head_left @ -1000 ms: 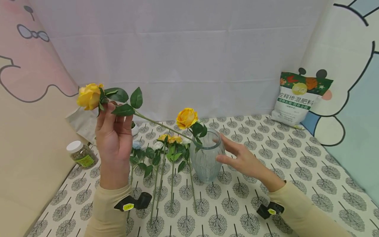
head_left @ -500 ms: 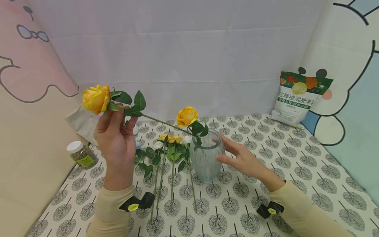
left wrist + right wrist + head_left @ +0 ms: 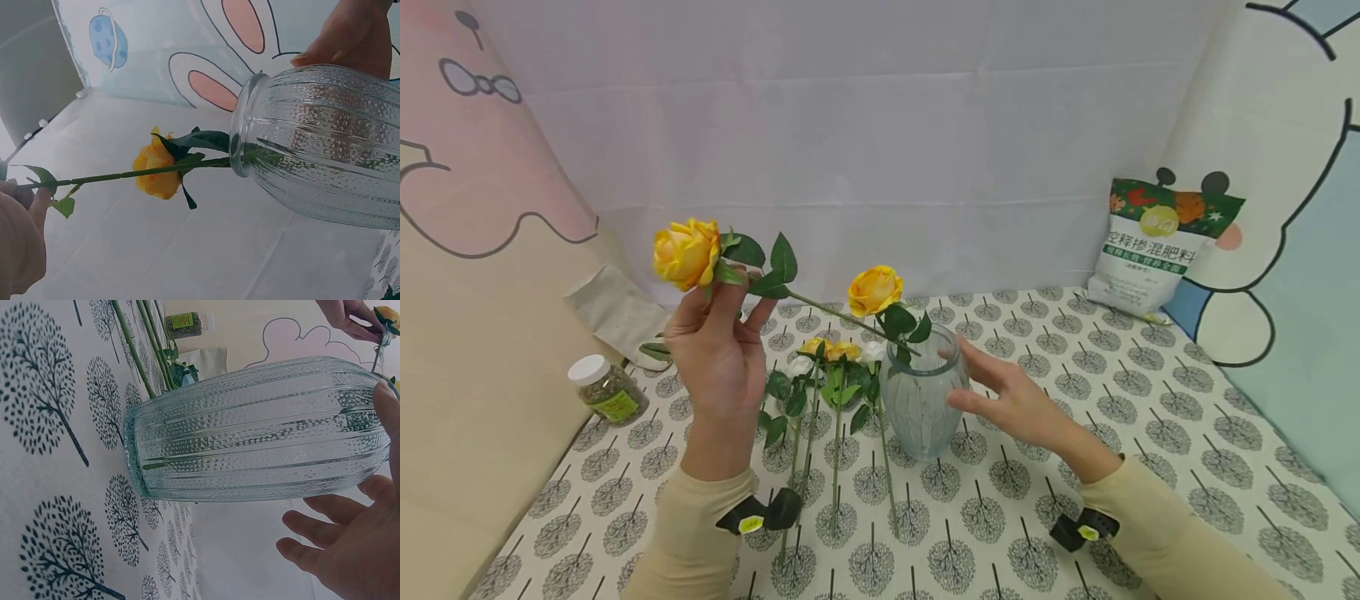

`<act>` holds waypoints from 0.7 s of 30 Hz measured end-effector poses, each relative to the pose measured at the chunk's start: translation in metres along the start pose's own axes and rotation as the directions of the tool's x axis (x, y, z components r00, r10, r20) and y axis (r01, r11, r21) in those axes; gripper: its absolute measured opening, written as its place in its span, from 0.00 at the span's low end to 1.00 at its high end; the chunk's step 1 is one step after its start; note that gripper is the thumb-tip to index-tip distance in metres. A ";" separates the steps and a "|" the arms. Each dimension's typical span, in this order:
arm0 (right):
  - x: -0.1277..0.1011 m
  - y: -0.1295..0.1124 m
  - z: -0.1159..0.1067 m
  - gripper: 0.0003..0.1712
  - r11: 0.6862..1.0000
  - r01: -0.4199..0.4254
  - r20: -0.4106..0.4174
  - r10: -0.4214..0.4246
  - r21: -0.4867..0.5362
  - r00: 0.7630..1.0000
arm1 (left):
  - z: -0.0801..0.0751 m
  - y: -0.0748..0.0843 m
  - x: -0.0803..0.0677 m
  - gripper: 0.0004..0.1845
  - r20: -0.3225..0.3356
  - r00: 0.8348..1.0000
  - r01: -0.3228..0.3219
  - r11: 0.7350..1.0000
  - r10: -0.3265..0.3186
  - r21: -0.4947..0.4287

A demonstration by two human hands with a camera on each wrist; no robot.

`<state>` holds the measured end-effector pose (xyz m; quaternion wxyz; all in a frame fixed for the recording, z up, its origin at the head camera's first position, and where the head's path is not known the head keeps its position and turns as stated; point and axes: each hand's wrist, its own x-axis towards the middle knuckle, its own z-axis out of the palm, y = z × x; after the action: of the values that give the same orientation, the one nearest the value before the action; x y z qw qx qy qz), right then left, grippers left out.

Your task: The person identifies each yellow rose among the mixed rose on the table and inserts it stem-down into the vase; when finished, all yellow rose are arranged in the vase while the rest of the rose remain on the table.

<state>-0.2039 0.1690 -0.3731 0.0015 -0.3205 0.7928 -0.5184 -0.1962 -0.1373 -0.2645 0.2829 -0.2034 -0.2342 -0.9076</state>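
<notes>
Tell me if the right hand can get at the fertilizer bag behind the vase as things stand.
Probably yes. The right hand rests open against the vase and holds nothing; only bare tablecloth lies between it and the fertilizer bag.

Green rose stem (image 3: 125, 177) from left hand (image 3: 19, 240) into ribbed glass vase (image 3: 325, 144) mouth, yellow rose (image 3: 156, 172) just beside

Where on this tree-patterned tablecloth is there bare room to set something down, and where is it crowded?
Bare cloth lies to the right of the ribbed clear glass vase, between the right hand and the white fertiliser bag, and along the front edge. It is crowded to the left of the vase, where loose long-stemmed roses lie, with the left hand above.
</notes>
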 end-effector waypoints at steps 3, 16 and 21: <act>0.000 0.000 0.000 0.48 1.000 0.000 0.001 0.000 -0.001 1.000 | -0.001 -0.004 -0.002 0.10 0.021 1.000 0.004 1.000 -0.004 0.029; 0.000 0.000 -0.001 0.48 1.000 0.006 0.001 -0.006 0.004 1.000 | -0.010 -0.025 -0.012 0.09 0.100 0.992 0.060 0.990 -0.074 0.131; 0.000 -0.001 0.000 0.48 1.000 -0.012 0.001 0.012 -0.001 1.000 | -0.012 -0.035 -0.019 0.08 0.104 0.990 0.079 0.978 -0.100 0.195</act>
<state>-0.2032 0.1691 -0.3725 0.0048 -0.3158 0.7951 -0.5178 -0.2059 -0.1102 -0.2941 0.2461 -0.2157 -0.3443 -0.8800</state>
